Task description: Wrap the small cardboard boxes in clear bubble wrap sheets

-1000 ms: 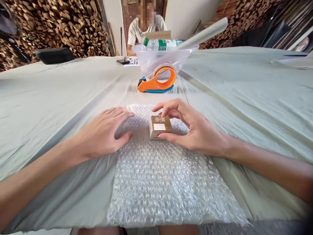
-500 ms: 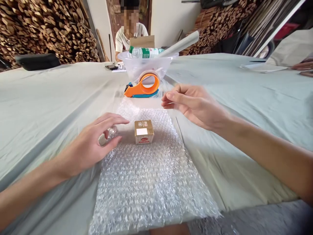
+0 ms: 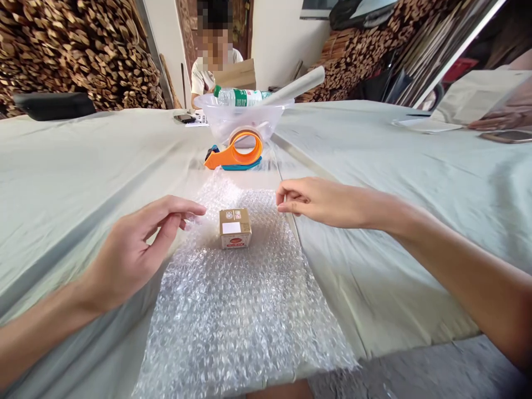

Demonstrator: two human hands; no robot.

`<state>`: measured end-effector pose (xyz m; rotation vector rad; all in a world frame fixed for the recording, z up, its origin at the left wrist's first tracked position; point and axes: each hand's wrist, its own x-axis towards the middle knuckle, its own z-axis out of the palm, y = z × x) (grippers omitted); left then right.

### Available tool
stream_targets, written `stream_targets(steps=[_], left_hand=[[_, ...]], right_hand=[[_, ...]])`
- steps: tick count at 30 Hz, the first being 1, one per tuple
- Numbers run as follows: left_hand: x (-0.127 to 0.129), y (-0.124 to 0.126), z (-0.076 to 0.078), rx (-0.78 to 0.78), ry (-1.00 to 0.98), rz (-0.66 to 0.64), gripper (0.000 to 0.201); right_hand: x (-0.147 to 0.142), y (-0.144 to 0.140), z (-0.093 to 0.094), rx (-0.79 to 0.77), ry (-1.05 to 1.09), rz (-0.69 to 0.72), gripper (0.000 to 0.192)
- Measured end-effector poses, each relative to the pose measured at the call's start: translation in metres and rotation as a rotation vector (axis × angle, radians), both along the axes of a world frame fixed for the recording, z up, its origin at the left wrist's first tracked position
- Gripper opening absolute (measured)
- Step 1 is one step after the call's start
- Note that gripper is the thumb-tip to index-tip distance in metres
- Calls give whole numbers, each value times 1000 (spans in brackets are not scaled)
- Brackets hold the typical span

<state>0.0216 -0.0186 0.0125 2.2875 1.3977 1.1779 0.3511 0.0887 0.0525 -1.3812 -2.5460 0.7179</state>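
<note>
**One small printed box (image 3: 235, 227) on one sheet of bubble wrap (image 3: 245, 316)**

In the head view, looking down past my own forearms, the box was squat and nearly cube-shaped. Its top was golden brown, with a blank white rectangle and small pale printed panels behind that; its front was paler, marked with a red oval above a red band. It stood upright on the far half of the clear bubble wrap, touching neither of my hands.

My left hand (image 3: 147, 244) was at the sheet's left edge, thumb drawn in close to curled fingers. My right hand (image 3: 310, 202) was at the right edge, thumb and fingertips bent toward each other. I couldn't tell whether either one was pinching the film.

Beyond the box on the pale green cloth (image 3: 353, 138) I counted one orange and blue tape dispenser (image 3: 226, 158) and one translucent basin (image 3: 218, 117). In the basin were one green-capped bottle (image 3: 245, 98) and one white tube (image 3: 297, 87) leaning out to the right. One black case (image 3: 54, 105) lay far left. One person in a pale shirt (image 3: 199, 78) sat across from me, and another person's hand (image 3: 494, 118) was at far right.
</note>
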Motion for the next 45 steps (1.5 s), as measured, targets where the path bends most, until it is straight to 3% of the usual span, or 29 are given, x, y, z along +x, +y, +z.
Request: stream_targets(steps=[4,7,11,14,20,23,27,31,39,42,45], left_hand=[[3,-2,-5,72,-20,-74,26],[10,-3,-9,100,-11,-165,35],[20,-4,-13,118,-59,-242,48],[21,-4,-14,120,-10,-211,41],[17,-5,-11,231,233,-204,33],[17,-3,-8,325,325,-239,35],[15,1,-10,335,388,-288,44],[13,2,-12,271,340,-308,51],[45,9,8,33,-51,-84,11],[50,21,4,-40,-176,-30,28],[44,35,-1,-233,-167,80,72]], right_hand=[[-10,-12,-3,136,-354,-154,63],[-13,-13,-7,82,-322,-82,68],[-12,-8,-6,-53,-122,-10,52],[-12,-6,-3,-98,112,50,44],[-23,-9,-8,-431,680,52,56],[-31,-11,-19,-473,871,117,55],[-38,-18,-29,-363,923,190,36],[-43,-30,-30,-73,838,245,17],[-40,-32,-37,262,699,334,10],[-39,-30,-39,300,679,315,5],[-40,-32,-39,290,664,332,7]])
